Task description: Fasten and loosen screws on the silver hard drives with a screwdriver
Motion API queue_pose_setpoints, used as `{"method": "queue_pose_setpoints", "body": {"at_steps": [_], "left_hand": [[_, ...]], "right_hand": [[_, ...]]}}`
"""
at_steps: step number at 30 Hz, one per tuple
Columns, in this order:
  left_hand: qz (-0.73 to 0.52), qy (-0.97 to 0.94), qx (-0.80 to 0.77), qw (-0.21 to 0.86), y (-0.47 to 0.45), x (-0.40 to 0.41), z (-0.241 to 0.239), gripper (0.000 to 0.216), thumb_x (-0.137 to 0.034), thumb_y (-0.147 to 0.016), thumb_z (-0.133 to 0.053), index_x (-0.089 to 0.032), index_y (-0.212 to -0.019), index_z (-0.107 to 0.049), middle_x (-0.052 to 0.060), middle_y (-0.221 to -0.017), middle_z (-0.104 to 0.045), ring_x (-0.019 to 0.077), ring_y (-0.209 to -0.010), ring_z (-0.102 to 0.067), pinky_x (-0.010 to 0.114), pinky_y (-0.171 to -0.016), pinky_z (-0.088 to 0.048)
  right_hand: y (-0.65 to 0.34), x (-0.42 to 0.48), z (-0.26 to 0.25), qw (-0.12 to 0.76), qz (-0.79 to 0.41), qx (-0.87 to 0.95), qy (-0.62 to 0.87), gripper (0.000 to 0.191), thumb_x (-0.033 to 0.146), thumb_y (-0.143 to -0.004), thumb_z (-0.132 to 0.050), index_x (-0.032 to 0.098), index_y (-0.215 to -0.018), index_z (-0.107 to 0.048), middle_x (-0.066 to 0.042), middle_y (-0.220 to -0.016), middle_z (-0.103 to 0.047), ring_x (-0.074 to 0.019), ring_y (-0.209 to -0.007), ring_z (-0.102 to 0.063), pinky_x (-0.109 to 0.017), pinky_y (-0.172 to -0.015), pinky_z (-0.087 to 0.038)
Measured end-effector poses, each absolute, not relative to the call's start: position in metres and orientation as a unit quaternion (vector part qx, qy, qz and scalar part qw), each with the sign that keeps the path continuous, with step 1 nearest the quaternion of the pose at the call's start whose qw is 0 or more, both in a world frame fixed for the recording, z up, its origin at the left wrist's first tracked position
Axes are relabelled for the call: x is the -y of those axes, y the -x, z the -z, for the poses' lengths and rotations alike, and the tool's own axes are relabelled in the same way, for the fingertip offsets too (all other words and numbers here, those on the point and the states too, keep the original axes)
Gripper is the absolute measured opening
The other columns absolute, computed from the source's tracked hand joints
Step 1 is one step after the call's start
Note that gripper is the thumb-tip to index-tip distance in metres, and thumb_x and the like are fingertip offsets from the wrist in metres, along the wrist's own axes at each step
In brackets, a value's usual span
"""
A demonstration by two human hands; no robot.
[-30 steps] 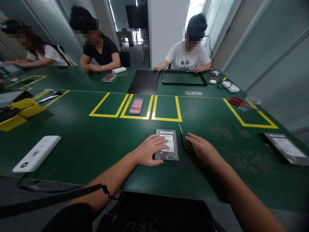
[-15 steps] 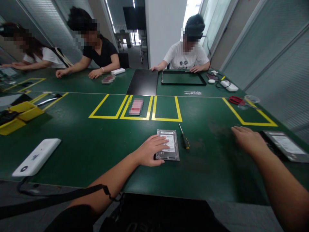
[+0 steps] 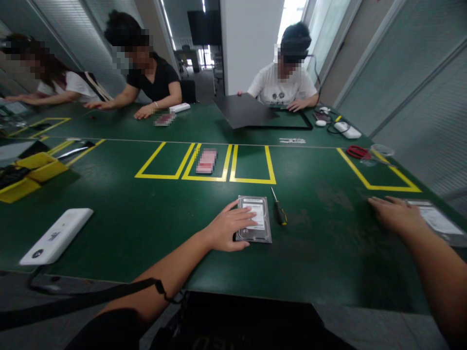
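My left hand (image 3: 230, 226) lies across a hard drive (image 3: 260, 234), its fingers spread over the white label and the thumb low by the near edge. Just right of that drive, a screwdriver (image 3: 279, 211) with a black and yellow handle lies on the green table, its tip pointing away from me. Further right, my right hand (image 3: 397, 214) is over the left end of a second hard drive (image 3: 443, 218), covering part of it. Its fingers are stretched out, and I see nothing held in them.
Yellow tape outlines (image 3: 251, 181) mark the table (image 3: 146, 214); a phone (image 3: 206, 161) lies inside one. White power bank (image 3: 56, 236) and yellow bins (image 3: 45, 167) are at left. Red-handled tool (image 3: 357, 152) lies at right. Opposite, a person (image 3: 282, 80) holds a dark panel (image 3: 244, 111) above a frame.
My right hand has moved right, onto the left side of the second hard drive. My left hand has stayed put. Across the table, the dark panel has been lifted and tilted toward the frame.
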State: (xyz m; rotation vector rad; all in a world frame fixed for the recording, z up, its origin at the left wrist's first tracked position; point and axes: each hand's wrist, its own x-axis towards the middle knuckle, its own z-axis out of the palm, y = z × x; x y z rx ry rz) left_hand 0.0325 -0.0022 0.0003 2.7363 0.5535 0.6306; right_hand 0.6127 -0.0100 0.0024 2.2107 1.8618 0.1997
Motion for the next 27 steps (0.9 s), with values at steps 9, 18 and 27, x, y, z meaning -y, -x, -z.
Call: {"method": "queue_pose_setpoints", "body": {"at_steps": [9, 18, 27], "left_hand": [[-0.217, -0.947, -0.195, 0.134, -0.032, 0.003, -0.002, 0.063, -0.049, -0.08, -0.066, -0.025, -0.137, -0.055, 0.008, -0.146, -0.054, 0.0304, -0.14, -0.046, 0.058, -0.123, -0.011], [-0.21, -0.946, -0.204, 0.14, -0.032, 0.003, -0.002, 0.064, -0.05, -0.081, -0.065, -0.026, -0.138, -0.054, 0.008, -0.147, -0.053, 0.0299, -0.14, -0.045, 0.058, -0.124, -0.007], [-0.207, -0.945, -0.206, 0.146, -0.031, 0.003, 0.0, 0.063, -0.052, -0.081, -0.065, -0.027, -0.138, -0.053, 0.008, -0.148, -0.052, 0.0309, -0.14, -0.045, 0.059, -0.123, -0.01]], "right_hand": [[-0.624, 0.023, -0.009, 0.232, -0.075, -0.601, -0.761, 0.054, 0.025, -0.097, -0.027, 0.02, -0.145, -0.052, -0.004, -0.15, -0.044, -0.0286, -0.138, -0.039, -0.047, -0.104, -0.044], [-0.656, 0.038, 0.007, 0.216, -0.108, -0.625, -0.742, 0.053, 0.026, -0.094, -0.034, 0.018, -0.143, -0.054, -0.005, -0.147, -0.047, -0.0263, -0.136, -0.042, -0.043, -0.098, -0.049], [-0.649, 0.043, -0.005, 0.18, -0.126, -0.65, -0.727, 0.051, 0.02, -0.09, -0.038, 0.013, -0.135, -0.062, -0.01, -0.14, -0.054, -0.0292, -0.13, -0.047, -0.043, -0.096, -0.052]]}}
